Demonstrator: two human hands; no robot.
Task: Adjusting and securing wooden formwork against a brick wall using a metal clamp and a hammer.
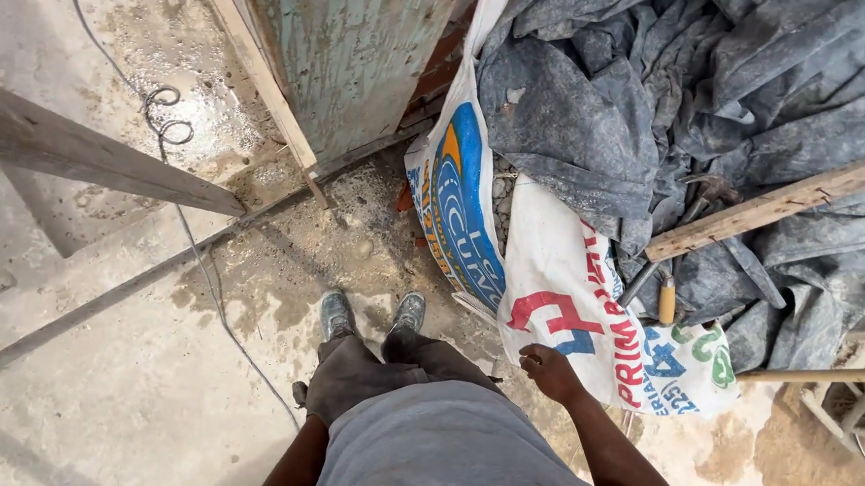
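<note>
Nearest the camera, the right hand (pixel 548 370) is seen hanging at the person's side, its fingers loosely curled and pinching nothing; its knuckles lie just against the lower edge of the white printed sack (pixel 567 309). The left hand (pixel 298 396) is mostly hidden behind the thigh, so whether its grip is spread or pressed together cannot be told. The sack is therefore found directly ahead of and slightly right of the right hand, which is clearly the nearer of the two.

The sack's long axis is laid diagonally, from the lower right up toward the green pillar (pixel 349 51), with gravel showing at its fold. The shoes (pixel 370 314) are planted on the concrete floor (pixel 100 374), just left of the sack.

Further off, a yellow-handled tool (pixel 666 300) is seen just beyond the sack, resting among the grey tarpaulin (pixel 657 97). A wooden plank (pixel 780 202) is laid across the tarpaulin, well apart from both hands.
</note>
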